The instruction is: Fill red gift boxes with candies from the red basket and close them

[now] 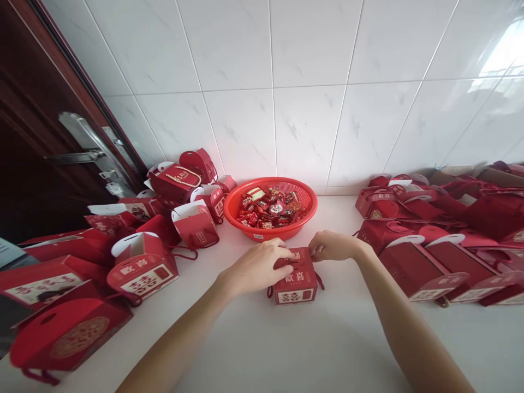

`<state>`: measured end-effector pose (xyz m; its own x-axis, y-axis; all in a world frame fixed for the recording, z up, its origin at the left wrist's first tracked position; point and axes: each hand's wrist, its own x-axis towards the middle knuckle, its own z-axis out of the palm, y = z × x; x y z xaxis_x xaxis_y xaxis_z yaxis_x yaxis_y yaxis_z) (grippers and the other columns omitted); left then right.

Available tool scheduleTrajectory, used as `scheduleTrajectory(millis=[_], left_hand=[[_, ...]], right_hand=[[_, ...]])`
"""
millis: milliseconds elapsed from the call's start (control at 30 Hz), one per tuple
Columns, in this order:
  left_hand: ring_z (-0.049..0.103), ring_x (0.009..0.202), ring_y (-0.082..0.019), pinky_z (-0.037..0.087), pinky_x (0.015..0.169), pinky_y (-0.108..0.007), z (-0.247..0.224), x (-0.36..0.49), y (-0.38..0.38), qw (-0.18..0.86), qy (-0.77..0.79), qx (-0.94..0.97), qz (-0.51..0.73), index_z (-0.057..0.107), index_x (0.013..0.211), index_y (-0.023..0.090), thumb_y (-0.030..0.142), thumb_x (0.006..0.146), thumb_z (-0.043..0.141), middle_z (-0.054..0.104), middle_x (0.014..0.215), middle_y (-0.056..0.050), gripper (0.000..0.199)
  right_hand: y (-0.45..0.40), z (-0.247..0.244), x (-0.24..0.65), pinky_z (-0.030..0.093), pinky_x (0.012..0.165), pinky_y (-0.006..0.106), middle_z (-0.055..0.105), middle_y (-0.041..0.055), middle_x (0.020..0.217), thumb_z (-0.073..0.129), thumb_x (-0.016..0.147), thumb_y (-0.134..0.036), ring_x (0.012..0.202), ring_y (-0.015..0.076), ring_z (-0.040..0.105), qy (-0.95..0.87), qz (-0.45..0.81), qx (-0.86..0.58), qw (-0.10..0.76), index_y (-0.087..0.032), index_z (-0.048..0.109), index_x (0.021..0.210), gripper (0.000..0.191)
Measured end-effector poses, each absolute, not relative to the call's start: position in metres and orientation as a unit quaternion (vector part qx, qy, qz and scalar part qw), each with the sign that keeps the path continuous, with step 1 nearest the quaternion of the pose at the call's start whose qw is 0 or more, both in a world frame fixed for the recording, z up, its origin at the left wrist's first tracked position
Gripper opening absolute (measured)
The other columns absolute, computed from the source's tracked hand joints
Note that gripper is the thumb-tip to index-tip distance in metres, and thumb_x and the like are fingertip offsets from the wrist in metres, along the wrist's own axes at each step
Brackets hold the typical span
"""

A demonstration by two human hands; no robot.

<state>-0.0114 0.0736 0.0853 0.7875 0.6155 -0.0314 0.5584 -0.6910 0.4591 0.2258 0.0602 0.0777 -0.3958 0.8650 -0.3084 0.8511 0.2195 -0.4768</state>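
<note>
We had one red box (pixel 296 287) on the white table (pixel 254 344), just in front of the basket (pixel 282 234) & a bit R of its middle, w/ the labelled end facing away from the basket. We reckoned the step was settling the top flap (pixel 303 265), so doing it well prob. meant light, even pressure: steady the box w/ one hand, ease the edge into place w/ the other, no creasing what looked like thin card, & keep the cord (pixel 320 281) out of the fold. Pose-wise, our L hand (pixel 260 266) reached in from front-left of the basket, palm down; its fingers held the box's top, thumb & index parted across it, the others mostly hidden. Our R hand (pixel 332 246) was at front-right of the basket, by the box's basket-side R corner, wrist bent inward, fingers curled vs. the edge; tips were hidden, so we couldn't tell if they pinched anything. Both forearms slanted in toward the basket. Pushing the middle too hard could've bowed the lid, we thought; corners seemed safer.
</note>
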Motion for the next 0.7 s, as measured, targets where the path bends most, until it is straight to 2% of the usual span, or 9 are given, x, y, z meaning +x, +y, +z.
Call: scheduleTrajectory(millis=[200, 300, 400, 500, 700], left_hand=[[0.067, 0.096, -0.024, 0.051, 0.08, -0.032, 0.085, -0.012, 0.074, 0.249, 0.325, 0.91, 0.069, 0.075, 0.111, 0.026, 0.036, 0.088, 0.059, 0.066, 0.11, -0.007, 0.03], [0.066, 0.104, -0.026, 0.051, 0.087, -0.035, 0.082, -0.014, 0.075, 0.268, 0.343, 0.898, 0.059, 0.071, 0.118, 0.027, 0.04, 0.089, 0.059, 0.065, 0.112, -0.007, 0.034], [0.063, 0.113, -0.028, 0.05, 0.094, -0.038, 0.079, -0.016, 0.076, 0.288, 0.357, 0.888, 0.042, 0.066, 0.127, 0.028, 0.042, 0.09, 0.057, 0.064, 0.116, -0.009, 0.041], [0.064, 0.112, -0.028, 0.051, 0.092, -0.037, 0.077, -0.016, 0.077, 0.302, 0.364, 0.881, 0.037, 0.064, 0.129, 0.029, 0.044, 0.091, 0.056, 0.062, 0.118, -0.009, 0.042], [0.065, 0.11, -0.028, 0.053, 0.091, -0.038, 0.073, -0.012, 0.079, 0.294, 0.393, 0.868, 0.076, 0.065, 0.128, 0.03, 0.046, 0.092, 0.056, 0.06, 0.115, -0.008, 0.04]], right_hand=[[0.063, 0.071, 0.229, 0.049, 0.071, 0.027, 0.078, 0.0047, 0.087, 0.063, 0.073, -0.019, 0.084, 0.0213, 0.068, -0.774, 0.342, -0.53, 0.052, -0.016, 0.078, 0.084, 0.019], [0.067, 0.065, 0.229, 0.048, 0.071, 0.027, 0.078, 0.0042, 0.087, 0.066, 0.069, -0.02, 0.083, 0.0215, 0.068, -0.767, 0.376, -0.517, 0.054, -0.017, 0.079, 0.086, 0.022], [0.069, 0.063, 0.228, 0.046, 0.068, 0.027, 0.074, 0.0034, 0.076, 0.061, 0.069, -0.017, 0.075, 0.0195, 0.064, -0.765, 0.372, -0.521, 0.068, -0.015, 0.077, 0.076, 0.017], [0.069, 0.065, 0.23, 0.045, 0.067, 0.028, 0.072, 0.0032, 0.073, 0.058, 0.07, -0.017, 0.072, 0.0184, 0.062, -0.763, 0.359, -0.529, 0.093, -0.015, 0.072, 0.069, 0.014], [0.064, 0.073, 0.234, 0.05, 0.072, 0.031, 0.071, 0.0049, 0.075, 0.06, 0.074, -0.025, 0.076, 0.0194, 0.066, -0.713, 0.409, -0.529, 0.213, -0.018, 0.061, 0.069, 0.01]])
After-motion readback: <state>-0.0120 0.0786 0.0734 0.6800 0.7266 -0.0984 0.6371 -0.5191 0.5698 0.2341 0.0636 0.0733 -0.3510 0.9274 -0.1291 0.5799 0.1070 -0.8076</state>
